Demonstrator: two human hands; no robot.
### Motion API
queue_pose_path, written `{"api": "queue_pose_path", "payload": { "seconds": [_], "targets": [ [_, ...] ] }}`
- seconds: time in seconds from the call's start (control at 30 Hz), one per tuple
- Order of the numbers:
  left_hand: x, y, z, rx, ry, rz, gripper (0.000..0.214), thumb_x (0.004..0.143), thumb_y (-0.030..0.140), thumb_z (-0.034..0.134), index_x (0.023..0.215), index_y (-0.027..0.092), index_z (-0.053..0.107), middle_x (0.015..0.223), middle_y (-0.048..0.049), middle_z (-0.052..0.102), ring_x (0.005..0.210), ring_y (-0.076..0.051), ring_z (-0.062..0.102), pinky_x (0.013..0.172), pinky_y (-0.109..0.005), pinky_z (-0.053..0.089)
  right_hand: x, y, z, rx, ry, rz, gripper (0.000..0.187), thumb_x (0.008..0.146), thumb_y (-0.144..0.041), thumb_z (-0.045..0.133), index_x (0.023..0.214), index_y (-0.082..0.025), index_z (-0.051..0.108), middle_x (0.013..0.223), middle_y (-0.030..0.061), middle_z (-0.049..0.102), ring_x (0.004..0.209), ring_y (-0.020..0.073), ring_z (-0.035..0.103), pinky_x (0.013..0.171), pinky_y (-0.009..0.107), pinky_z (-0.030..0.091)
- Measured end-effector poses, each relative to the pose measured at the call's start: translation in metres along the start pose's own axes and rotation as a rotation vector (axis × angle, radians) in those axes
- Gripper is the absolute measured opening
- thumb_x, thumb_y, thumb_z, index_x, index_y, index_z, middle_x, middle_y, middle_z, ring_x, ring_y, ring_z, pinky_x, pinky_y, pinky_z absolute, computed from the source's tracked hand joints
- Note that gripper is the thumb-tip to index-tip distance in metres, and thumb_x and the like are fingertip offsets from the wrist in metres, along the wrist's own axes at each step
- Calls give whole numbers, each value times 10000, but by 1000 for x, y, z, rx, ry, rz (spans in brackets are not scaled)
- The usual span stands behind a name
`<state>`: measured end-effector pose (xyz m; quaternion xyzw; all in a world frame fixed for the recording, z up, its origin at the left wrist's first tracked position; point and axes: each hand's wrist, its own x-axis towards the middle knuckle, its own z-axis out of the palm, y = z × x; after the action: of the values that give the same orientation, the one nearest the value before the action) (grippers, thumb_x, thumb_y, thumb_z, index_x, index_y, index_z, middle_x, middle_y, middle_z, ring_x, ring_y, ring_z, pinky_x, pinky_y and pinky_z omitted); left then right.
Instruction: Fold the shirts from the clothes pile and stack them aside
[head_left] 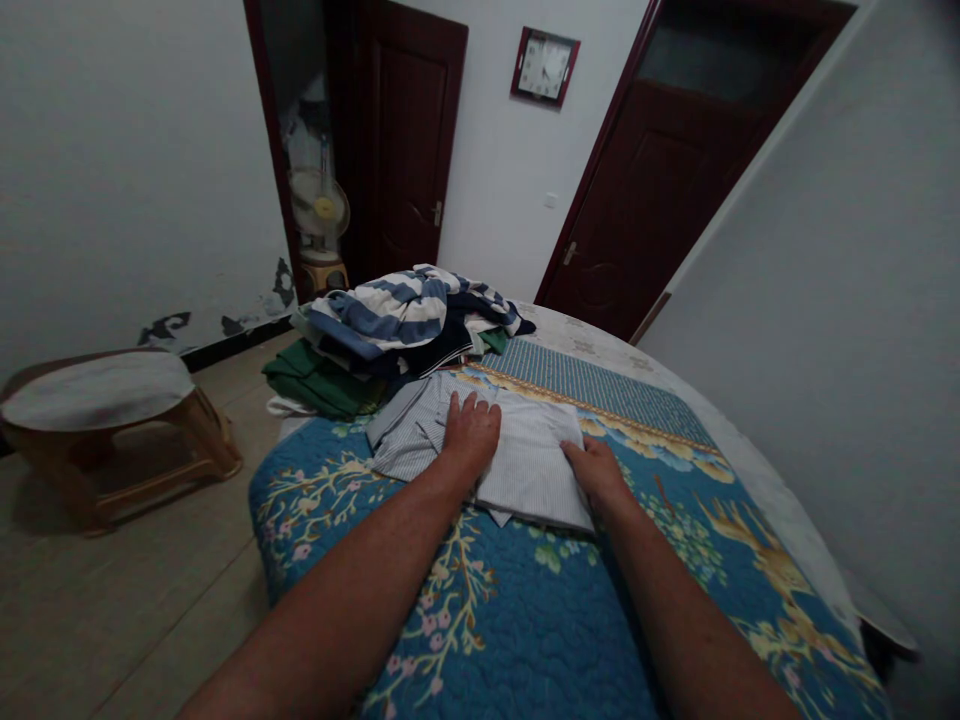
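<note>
A pale striped shirt (pixel 529 450) lies partly folded on a blue flowered quilt (pixel 525 620) covering the bed. My left hand (pixel 471 430) rests flat on the shirt's left half, fingers stretched out. My right hand (pixel 596 468) presses on the shirt's right edge with fingers laid flat, holding nothing. Behind the shirt sits a heap of clothes (pixel 409 320), with a blue-and-white striped garment on top and a green one (pixel 319 380) at its left side.
A low wooden stool (pixel 105 410) with a pale top stands on the floor at the left. A fan (pixel 321 210) stands by a dark door (pixel 409 140). A second dark door (pixel 660 190) and a wall clock (pixel 545 66) are behind. A white wall runs along the bed's right side.
</note>
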<state>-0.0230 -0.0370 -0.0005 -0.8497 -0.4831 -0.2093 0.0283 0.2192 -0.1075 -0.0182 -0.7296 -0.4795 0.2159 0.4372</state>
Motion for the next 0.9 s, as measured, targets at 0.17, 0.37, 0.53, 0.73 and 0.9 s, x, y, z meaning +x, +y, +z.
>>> {"api": "queue_pose_path", "payload": {
  "seconds": [0.17, 0.37, 0.53, 0.73, 0.9],
  "targets": [
    [-1, 0, -7, -40, 47, 27, 413, 1019, 131, 472, 1350, 197, 710, 1324, -147, 753, 1464, -360, 525, 1293, -661, 229, 2, 15, -36, -28, 15, 88, 406, 829, -465, 665, 1041, -161, 830, 998, 119, 837, 934, 305, 782, 765, 341, 585],
    [3, -20, -21, -69, 96, -113, 423, 1026, 243, 519, 1412, 161, 674, 1330, -179, 742, 1310, -349, 631, 1151, -510, 431, 4, 57, -107, -9, 22, 175, 429, 807, -494, 705, 1065, -170, 819, 1023, 117, 837, 933, 301, 777, 763, 351, 577],
    [11, -32, -18, -156, -85, -344, 509, 1046, 417, 515, 1458, 153, 653, 1267, -193, 779, 1208, -360, 711, 1009, -444, 527, 1, 74, -141, 34, 60, 256, 403, 790, -476, 732, 1037, -168, 810, 997, 123, 832, 873, 277, 764, 735, 343, 571],
    [18, -31, -8, -349, -224, -359, 504, 1002, 406, 584, 1424, 151, 690, 1371, -168, 758, 1251, -305, 713, 1021, -350, 521, 2, 57, -145, 77, 90, 319, 332, 774, -427, 737, 1018, -205, 770, 937, 92, 815, 832, 258, 746, 676, 321, 549],
    [20, -38, 1, -429, -211, -327, 503, 953, 376, 653, 1404, 159, 706, 1309, -156, 788, 1183, -290, 740, 996, -328, 530, 8, 10, -153, 156, 18, 277, 231, 750, -361, 749, 940, -232, 719, 852, 70, 770, 720, 223, 699, 607, 300, 518]
  ]
}}
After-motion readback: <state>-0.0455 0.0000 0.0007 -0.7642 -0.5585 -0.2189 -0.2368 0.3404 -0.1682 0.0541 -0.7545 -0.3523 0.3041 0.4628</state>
